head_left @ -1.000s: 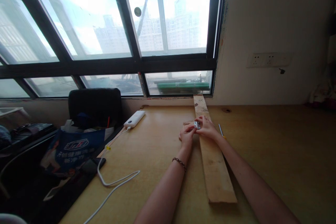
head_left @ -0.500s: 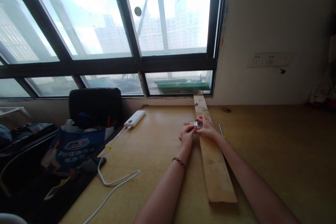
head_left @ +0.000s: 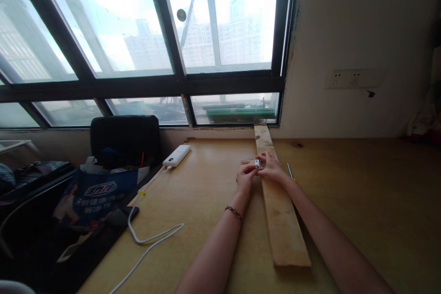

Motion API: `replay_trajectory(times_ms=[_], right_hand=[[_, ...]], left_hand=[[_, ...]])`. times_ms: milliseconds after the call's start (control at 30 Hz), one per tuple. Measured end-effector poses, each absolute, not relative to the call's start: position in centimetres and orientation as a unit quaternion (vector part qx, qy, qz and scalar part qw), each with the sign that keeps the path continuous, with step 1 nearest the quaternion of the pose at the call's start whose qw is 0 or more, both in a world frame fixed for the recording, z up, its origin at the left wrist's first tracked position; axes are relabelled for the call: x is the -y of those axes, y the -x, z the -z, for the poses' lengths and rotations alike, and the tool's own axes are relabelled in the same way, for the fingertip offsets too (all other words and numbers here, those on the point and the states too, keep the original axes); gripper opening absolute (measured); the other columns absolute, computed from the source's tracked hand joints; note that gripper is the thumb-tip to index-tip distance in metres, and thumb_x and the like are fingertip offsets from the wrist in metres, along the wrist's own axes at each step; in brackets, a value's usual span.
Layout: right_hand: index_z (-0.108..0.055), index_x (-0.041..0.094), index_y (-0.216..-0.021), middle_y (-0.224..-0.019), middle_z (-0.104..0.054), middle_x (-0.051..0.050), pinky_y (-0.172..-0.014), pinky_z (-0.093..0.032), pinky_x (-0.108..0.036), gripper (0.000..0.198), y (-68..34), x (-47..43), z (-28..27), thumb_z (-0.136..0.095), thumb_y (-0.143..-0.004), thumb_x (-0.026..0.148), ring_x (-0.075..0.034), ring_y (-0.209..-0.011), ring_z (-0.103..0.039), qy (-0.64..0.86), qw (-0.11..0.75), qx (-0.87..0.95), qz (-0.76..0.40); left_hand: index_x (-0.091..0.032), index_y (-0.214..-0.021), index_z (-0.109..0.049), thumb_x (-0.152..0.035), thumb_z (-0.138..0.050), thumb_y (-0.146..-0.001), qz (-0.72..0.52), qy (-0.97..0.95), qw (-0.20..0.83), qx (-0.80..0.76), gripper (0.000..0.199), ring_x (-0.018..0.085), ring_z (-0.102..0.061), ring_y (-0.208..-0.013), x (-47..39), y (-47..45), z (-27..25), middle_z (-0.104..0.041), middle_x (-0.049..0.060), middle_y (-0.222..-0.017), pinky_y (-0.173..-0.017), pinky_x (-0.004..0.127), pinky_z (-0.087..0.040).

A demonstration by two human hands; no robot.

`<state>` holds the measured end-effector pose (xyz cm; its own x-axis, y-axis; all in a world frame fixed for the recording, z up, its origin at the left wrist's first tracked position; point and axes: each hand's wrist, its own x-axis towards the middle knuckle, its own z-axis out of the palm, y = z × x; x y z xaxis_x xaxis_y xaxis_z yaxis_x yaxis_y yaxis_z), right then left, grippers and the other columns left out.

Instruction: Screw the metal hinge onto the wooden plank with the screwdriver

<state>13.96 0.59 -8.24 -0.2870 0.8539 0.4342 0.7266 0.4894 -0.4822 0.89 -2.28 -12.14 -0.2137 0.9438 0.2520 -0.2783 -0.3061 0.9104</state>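
Note:
My left hand [head_left: 245, 177] and my right hand [head_left: 272, 166] meet over a long wooden board [head_left: 284, 220]. Between their fingertips is a small silver metal hinge [head_left: 258, 164] with holes in it. The left fingers pinch its near left side, while the right fingers close around its right and far edges. Part of the hinge is covered by the fingers. Just right of the right wrist lies a screwdriver [head_left: 290, 171], its yellow handle partly hidden by the arm. A piece of wood shows just behind my left hand.
A white power bank [head_left: 177, 155] with a white cable [head_left: 151, 241] lies on the left of the table [head_left: 206, 211]. Beyond the left edge stand a black chair [head_left: 124, 140] and a blue bag [head_left: 96, 197]. The board's far end reaches the window wall.
Both hands stay almost where they were, still holding the hinge. My left wrist has shifted very slightly.

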Motion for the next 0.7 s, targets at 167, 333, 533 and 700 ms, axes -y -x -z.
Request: replay_trajectory(times_ms=[167,333,533,700], right_hand=[[-0.054,0.021,-0.105,-0.106,-0.052,-0.005,-0.088,-0.035,-0.036,0.060,-13.93,-0.44,8.10,-0.071,-0.051,0.043,-0.023,-0.098,-0.050,0.500,0.333,0.794,-0.092],[-0.053,0.021,-0.105,-0.107,-0.052,-0.006,-0.089,-0.035,-0.036,0.061,-13.93,-0.46,8.15,-0.071,-0.051,0.043,-0.022,-0.098,-0.050,0.500,0.328,0.797,-0.089],[-0.052,0.021,-0.105,-0.108,-0.052,-0.006,-0.088,-0.036,-0.036,0.062,-13.91,-0.40,8.16,-0.071,-0.051,0.043,-0.023,-0.098,-0.050,0.503,0.334,0.791,-0.095],[-0.053,0.021,-0.105,-0.107,-0.052,-0.006,-0.088,-0.036,-0.036,0.061,-13.98,-0.48,8.24,-0.071,-0.051,0.043,-0.022,-0.098,-0.050,0.497,0.336,0.794,-0.098]], left_hand=[[-0.017,-0.074,-0.069,-0.029,-0.071,-0.056,-0.687,-0.416,0.433,-0.410,0.022,0.018,-0.060,-0.077,1.88,-1.18,12.68,-0.067,0.005,-0.078,-0.077,0.032,-0.045],[-0.017,-0.074,-0.068,-0.029,-0.070,-0.058,-0.681,-0.436,0.424,-0.409,0.020,0.018,-0.060,-0.078,1.98,-1.20,12.56,-0.066,0.005,-0.078,-0.077,0.032,-0.045],[-0.016,-0.067,-0.069,-0.028,-0.070,-0.056,-0.675,-0.473,0.371,-0.428,0.017,0.019,-0.056,-0.090,2.16,-0.87,11.95,-0.063,0.008,-0.089,-0.084,0.032,-0.042],[-0.016,-0.069,-0.069,-0.025,-0.070,-0.057,-0.685,-0.464,0.372,-0.420,0.015,0.018,-0.057,-0.084,2.16,-1.00,12.02,-0.064,0.007,-0.081,-0.082,0.032,-0.044]])
